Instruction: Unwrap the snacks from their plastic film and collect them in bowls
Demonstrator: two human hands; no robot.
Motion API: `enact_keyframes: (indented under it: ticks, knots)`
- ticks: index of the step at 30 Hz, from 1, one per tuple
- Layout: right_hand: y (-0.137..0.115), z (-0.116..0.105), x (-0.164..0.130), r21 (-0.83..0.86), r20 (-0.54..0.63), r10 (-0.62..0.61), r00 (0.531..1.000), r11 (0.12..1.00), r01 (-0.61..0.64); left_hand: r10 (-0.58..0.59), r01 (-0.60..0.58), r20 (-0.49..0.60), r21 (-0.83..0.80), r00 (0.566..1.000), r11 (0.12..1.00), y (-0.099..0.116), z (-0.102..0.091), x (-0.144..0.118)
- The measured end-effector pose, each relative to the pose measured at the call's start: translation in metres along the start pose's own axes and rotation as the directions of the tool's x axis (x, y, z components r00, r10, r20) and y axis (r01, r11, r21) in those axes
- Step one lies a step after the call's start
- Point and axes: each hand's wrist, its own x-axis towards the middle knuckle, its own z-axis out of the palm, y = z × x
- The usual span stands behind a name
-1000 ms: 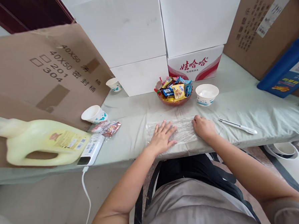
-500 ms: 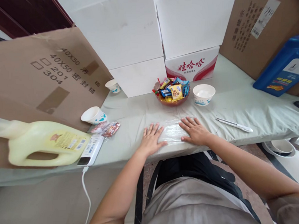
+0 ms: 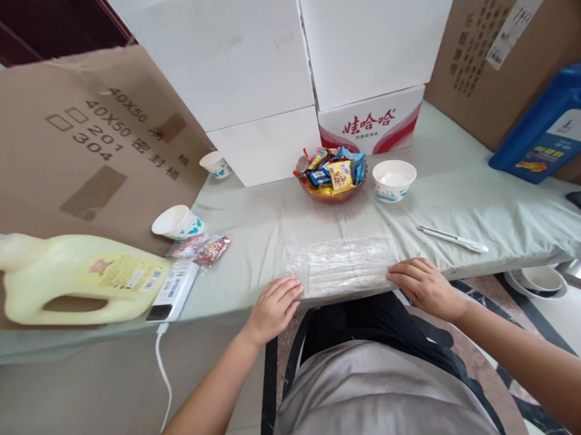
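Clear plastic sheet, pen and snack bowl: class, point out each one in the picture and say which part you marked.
Clear plastic sheet [image 3: 344,265]: head view, middle of its wrinkled surface.
Pen [image 3: 452,239]: head view, middle of its barrel.
Snack bowl [image 3: 330,197]: head view, front wall below the wrapped snacks [image 3: 340,175].

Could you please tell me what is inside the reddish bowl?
Inside the reddish bowl is a heap of wrapped packets: a yellow packet at the front, a dark blue packet left of it, light blue packets right. The top layer hides the bowl's bottom.
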Motion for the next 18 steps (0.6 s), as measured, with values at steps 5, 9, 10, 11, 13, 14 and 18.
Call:
enact_keyframes:
  ticks: [5,9,10,11,13,14,18]
  knots:
    - [-0.003,-0.012,0.003,0.180,-0.098,0.131,0.987,0.977,-0.112,-0.130,0.113,-0.081,-0.185,0.988,0.976,0.001,-0.002,0.009]
    - [0.004,-0.009,0.025,0.234,-0.109,0.326,0.939,0.927,-0.294,-0.383,0.362,-0.100,-0.175,0.919,0.915,-0.007,-0.002,0.033]
    - [0.006,-0.007,0.032,0.218,-0.099,0.389,0.916,0.907,-0.362,-0.442,0.425,-0.104,-0.147,0.891,0.893,-0.010,0.000,0.040]
    - [0.008,-0.004,0.038,0.188,-0.086,0.453,0.887,0.882,-0.432,-0.496,0.485,-0.108,-0.115,0.862,0.867,-0.013,0.002,0.047]
    - [0.011,0.004,0.051,0.091,-0.044,0.561,0.827,0.826,-0.556,-0.585,0.584,-0.117,-0.049,0.802,0.810,-0.018,0.009,0.058]
    - [0.012,0.007,0.057,0.032,-0.017,0.599,0.801,0.801,-0.598,-0.621,0.624,-0.119,-0.017,0.775,0.782,-0.019,0.012,0.062]
    - [0.014,0.018,0.073,-0.171,0.068,0.661,0.747,0.745,-0.644,-0.693,0.701,-0.112,0.074,0.713,0.709,-0.023,0.026,0.069]
